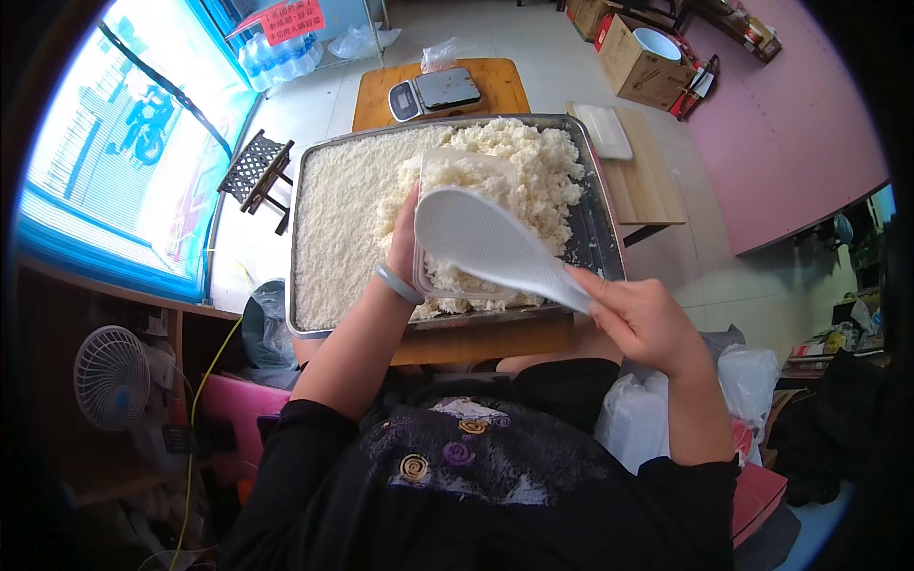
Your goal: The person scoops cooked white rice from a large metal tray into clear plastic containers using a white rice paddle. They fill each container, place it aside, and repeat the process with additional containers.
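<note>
My right hand (pixel 635 314) grips the handle of a white plastic rice paddle (pixel 485 235), whose broad blade reaches left over a clear plastic food container (pixel 468 291). That container has white cooked rice (pixel 468 175) in it, partly hidden by the paddle. At its left side, my left hand (pixel 405 232) holds the container above the tray, fingers mostly out of sight. Below is a large metal tray (pixel 596 228). Rice lies flat and smooth (pixel 350 221) across its left part and heaped in loose clumps (pixel 546 171) on the right. Dark tray bottom shows at the right edge.
Behind the tray, a digital kitchen scale (pixel 435 94) sits on a wooden stool (pixel 503 71). To the right, stacked clear lids or containers (pixel 602 132) rest on a wooden bench (pixel 646 168). A folding stool (pixel 258 171) and a white fan (pixel 114 377) are at left. Bagged containers (pixel 635 421) lie right.
</note>
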Tool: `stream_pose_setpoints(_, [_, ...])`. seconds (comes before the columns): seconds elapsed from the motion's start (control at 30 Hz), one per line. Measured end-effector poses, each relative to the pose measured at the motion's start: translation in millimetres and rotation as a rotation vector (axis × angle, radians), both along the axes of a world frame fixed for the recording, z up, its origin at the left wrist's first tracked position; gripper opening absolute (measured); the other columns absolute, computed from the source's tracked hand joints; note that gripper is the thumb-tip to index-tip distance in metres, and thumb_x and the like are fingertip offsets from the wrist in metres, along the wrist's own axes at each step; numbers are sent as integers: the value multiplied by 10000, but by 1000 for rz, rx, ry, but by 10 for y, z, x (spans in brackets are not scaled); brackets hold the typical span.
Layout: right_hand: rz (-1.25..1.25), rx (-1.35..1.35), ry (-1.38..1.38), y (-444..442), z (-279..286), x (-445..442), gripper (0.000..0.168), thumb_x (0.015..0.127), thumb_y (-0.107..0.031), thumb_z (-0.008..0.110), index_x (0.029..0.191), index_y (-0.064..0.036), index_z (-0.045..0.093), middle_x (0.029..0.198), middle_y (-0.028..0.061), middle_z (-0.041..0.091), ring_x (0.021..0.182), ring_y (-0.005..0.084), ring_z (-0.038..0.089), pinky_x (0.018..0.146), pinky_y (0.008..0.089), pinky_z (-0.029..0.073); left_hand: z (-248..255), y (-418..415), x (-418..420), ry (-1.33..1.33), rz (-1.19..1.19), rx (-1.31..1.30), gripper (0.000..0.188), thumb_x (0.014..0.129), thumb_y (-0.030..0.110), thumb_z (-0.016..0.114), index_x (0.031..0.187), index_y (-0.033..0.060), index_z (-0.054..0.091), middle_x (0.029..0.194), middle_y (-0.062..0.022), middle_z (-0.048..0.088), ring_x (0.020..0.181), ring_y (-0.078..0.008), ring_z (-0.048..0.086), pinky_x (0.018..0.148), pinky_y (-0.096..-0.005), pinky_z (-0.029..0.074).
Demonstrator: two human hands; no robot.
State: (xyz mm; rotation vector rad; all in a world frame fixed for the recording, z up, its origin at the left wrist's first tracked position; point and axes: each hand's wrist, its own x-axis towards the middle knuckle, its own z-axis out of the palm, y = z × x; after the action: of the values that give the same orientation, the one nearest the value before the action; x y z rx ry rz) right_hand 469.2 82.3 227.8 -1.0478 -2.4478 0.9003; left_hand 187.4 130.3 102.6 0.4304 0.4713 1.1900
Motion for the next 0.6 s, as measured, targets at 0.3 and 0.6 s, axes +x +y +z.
stream_pose_setpoints(0.3, [27, -79, -23, 24, -38, 26, 446, 817, -70, 551, 1260, -70, 505, 713, 173, 591, 561, 261, 576, 579, 314, 469, 3, -44, -15, -27, 34, -24, 609, 896, 533, 374, 1232, 37, 484, 1115, -165, 574, 973, -270, 607, 795, -390, 544])
stream_pose_setpoints(0.6, [104, -48, 21, 140, -25, 156, 454, 789, -32, 518, 1242, -52, 529, 676, 106, 581, 594, 133, 577, 588, 267, 466, 11, -26, 34, -206, -18, -90, 628, 886, 537, 395, 1255, 32, 463, 1129, -178, 569, 950, -288, 619, 767, -402, 555])
